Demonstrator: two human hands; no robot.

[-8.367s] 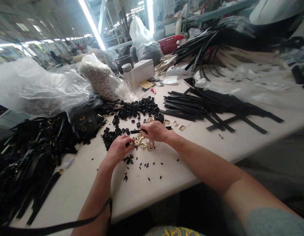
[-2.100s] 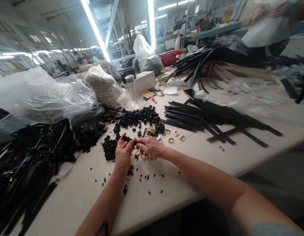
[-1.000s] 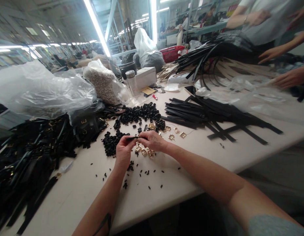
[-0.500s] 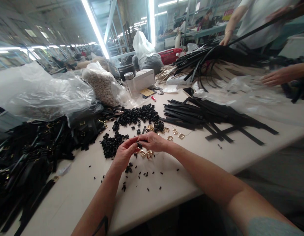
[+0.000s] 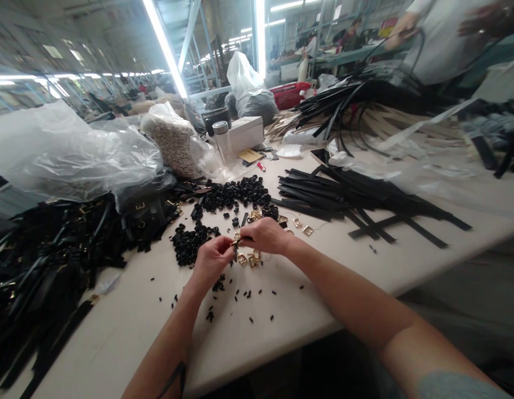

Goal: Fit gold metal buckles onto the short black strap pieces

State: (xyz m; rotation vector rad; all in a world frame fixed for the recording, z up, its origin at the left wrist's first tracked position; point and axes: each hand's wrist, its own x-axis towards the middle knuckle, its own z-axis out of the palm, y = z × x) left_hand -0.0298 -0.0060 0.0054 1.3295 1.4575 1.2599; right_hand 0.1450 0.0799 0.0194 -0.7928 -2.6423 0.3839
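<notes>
Over the small parts, my left hand (image 5: 211, 259) and my right hand (image 5: 265, 235) meet, fingertips almost touching. My left thumb and fingers pinch a small gold buckle (image 5: 236, 237) with a short black strap piece (image 5: 235, 252) hanging at it. My right fingers are closed on a dark strap end at the same buckle; its exact shape is partly hidden by them. Loose gold buckles (image 5: 252, 259) lie just below my hands. Black loops are heaped to the left (image 5: 188, 244) and behind (image 5: 236, 193).
Black straps (image 5: 319, 194) lie to the right, with longer strips (image 5: 365, 88) behind. Finished-looking buckled straps (image 5: 66, 238) pile up at left beneath a plastic bag (image 5: 82, 149). A glass bottle (image 5: 222, 145) and white box (image 5: 245, 130) stand behind. A co-worker (image 5: 440, 39) stands back right.
My hands have turned the piece, so the gold buckle and hanging black strap now show between my fingertips. The co-worker's hands have lifted and drawn back from the strips.
</notes>
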